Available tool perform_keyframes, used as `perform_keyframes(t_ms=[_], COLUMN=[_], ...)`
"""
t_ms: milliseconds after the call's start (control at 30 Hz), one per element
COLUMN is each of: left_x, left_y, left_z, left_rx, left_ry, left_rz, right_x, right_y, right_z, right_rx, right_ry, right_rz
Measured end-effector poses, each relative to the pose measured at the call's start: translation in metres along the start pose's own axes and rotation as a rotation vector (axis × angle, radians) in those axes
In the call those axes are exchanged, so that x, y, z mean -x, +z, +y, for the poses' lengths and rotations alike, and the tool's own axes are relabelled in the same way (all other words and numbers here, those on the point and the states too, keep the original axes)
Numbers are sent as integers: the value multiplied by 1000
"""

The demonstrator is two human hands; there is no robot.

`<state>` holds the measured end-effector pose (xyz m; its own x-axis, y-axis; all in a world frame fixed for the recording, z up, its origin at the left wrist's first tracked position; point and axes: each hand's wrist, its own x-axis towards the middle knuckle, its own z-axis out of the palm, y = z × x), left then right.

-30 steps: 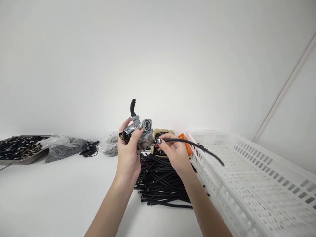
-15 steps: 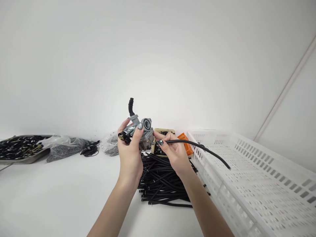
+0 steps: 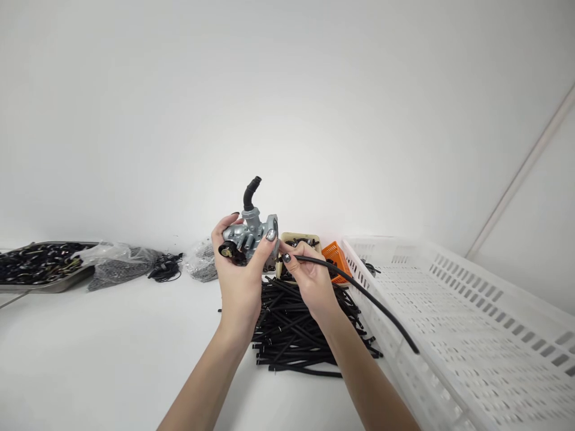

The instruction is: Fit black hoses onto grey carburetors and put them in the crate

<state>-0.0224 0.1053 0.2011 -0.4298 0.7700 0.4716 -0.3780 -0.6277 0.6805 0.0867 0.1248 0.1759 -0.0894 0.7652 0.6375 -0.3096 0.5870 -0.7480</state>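
My left hand (image 3: 240,281) is wrapped round a grey metal carburetor (image 3: 250,233), held up above the white table, with a bent black elbow tube (image 3: 250,193) sticking up from its top. My right hand (image 3: 309,278) pinches one end of a long black rubber hose (image 3: 359,290) right against the carburetor's right side. The hose trails down to the right, its free end hanging over the white crate. Under both hands lies a pile of cut black hoses (image 3: 296,326).
A white perforated plastic crate (image 3: 471,335) fills the right side. Behind the hands stand a beige box (image 3: 300,242) and an orange box (image 3: 338,256). At left are a metal tray of black parts (image 3: 38,266), clear bags of small parts (image 3: 121,260) and a black bundle (image 3: 165,268).
The left hand has turned the carburetor, so its elbow tube now leans right. The hose's free end has dropped lower over the crate, while the right hand stays at the carburetor.
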Motion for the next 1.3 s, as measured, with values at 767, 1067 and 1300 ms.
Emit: perform_keyframes(t_ms=[767,1067,1300], left_x=[-10,-8,-9], left_y=[-1,-5,-2], left_z=[-9,-14,-9], left_rx=[193,182,157], left_ry=[-380,-386,-429], left_rz=[-150,-249,-184], right_x=[-1,-4,-4], right_y=[-13,-28,-29], right_z=[-11,-17,-20], right_rx=[-82,55,48], right_ry=[65,68,45], right_rz=[304,75,-132])
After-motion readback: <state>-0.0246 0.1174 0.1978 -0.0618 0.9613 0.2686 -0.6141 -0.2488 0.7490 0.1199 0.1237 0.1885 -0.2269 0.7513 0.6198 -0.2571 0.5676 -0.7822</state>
